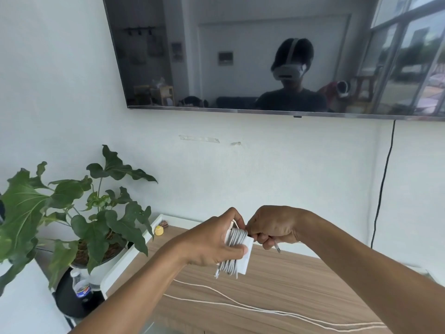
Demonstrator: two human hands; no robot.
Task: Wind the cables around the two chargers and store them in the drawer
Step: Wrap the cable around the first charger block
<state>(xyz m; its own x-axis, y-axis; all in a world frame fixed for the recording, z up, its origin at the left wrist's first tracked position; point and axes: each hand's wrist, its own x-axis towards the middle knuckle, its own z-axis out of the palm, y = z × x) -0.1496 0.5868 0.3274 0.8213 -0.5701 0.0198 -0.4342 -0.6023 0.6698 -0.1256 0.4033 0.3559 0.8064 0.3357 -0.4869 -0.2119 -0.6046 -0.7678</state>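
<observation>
Above the worktop (301,285), left grip (212,244) clasps the wound charger (246,263), right grip (274,227) pinches the cable end (277,248); pull taut, then tuck it under.

second cable (313,314) cut off right, charger (249,254) half hidden

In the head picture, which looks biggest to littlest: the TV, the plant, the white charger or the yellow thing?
1. TV
2. plant
3. charger
4. yellow thing
The charger is held near the camera, so it may look bigger than it really is.
</observation>
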